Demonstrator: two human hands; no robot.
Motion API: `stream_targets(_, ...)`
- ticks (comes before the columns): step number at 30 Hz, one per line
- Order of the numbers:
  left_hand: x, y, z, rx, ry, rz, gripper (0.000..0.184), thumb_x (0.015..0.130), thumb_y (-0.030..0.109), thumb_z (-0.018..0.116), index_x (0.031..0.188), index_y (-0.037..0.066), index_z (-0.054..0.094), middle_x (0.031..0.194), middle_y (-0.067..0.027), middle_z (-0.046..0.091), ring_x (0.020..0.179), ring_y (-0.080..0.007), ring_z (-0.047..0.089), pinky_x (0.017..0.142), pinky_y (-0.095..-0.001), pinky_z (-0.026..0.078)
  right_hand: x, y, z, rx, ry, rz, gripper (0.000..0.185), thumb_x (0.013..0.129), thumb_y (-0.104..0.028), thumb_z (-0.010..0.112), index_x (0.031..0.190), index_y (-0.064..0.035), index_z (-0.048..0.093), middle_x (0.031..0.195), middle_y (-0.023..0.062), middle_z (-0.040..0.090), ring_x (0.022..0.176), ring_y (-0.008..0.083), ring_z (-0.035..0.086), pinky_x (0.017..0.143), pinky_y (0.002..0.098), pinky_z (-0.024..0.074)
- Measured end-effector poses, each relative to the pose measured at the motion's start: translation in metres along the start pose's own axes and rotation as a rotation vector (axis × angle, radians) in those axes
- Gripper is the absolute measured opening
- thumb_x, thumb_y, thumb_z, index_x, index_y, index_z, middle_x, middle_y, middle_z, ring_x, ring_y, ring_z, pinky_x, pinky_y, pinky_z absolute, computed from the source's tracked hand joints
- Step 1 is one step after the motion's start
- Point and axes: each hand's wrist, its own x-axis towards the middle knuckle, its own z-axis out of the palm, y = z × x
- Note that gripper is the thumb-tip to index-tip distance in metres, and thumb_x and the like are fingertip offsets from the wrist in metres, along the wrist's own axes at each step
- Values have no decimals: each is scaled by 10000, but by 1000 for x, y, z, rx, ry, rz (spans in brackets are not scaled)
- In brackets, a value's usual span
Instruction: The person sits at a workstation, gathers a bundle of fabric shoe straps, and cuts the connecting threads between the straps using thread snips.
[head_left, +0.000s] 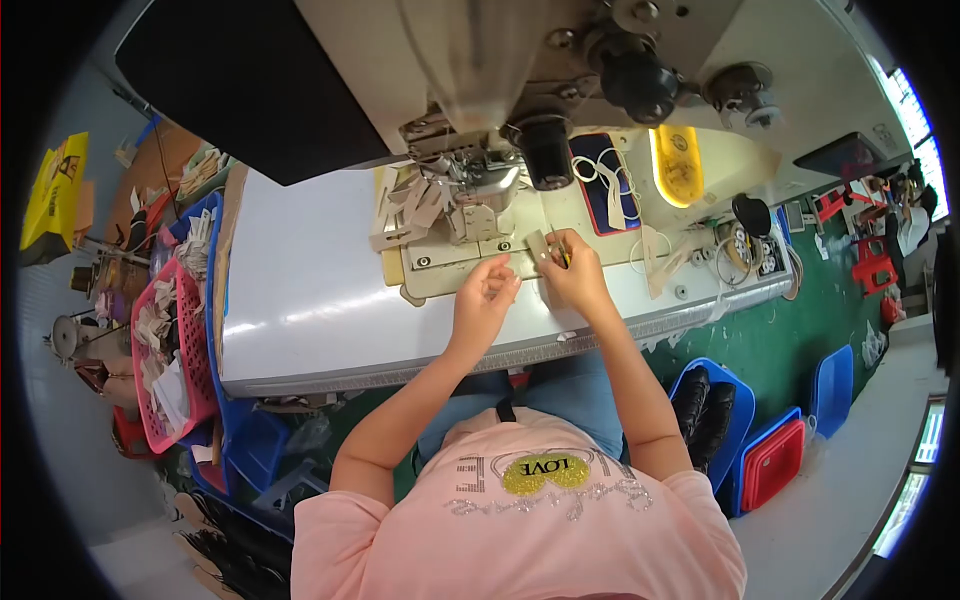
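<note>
My right hand (578, 277) pinches a small beige piece (538, 245) at the front of the machine's metal bed plate. A narrow yellow and dark item, too small to make out, shows by its fingers. Just left of it, my left hand (484, 300) is loosely curled over the table's front edge, fingers slightly apart, with nothing visible in it. Beyond both hands is the sewing machine's presser area (480, 190). A bunch of beige pieces (415, 207) lies at its left.
A phone-like dark slab (607, 215) with a white cord lies behind my right hand, near a glowing yellow tray (677, 165). The machine head (480, 60) overhangs the white table (300, 290). A pink basket (205, 370) of scraps stands left; blue bins (735, 385) stand right.
</note>
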Motion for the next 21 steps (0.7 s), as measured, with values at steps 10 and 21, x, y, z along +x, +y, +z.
stream_targets(10, -2, 7, -20, -184, -18, -99, 150, 849, 108, 587, 727, 21, 577, 683, -23, 597, 610, -63, 516, 583, -194, 410, -71, -20, -45, -49, -201, -207, 259, 672, -82, 717, 867, -18, 559, 800, 71, 563, 617, 211, 548, 559, 310, 441)
stream_targets(21, -6, -18, -29, -87, -20, -109, 156, 860, 111, 572, 729, 30, 549, 684, -23, 579, 592, -64, 495, 582, -189, 390, -128, 19, -45, -38, 88, -195, 184, 732, 27, 628, 902, -34, 595, 736, 87, 544, 600, 201, 512, 552, 284, 423)
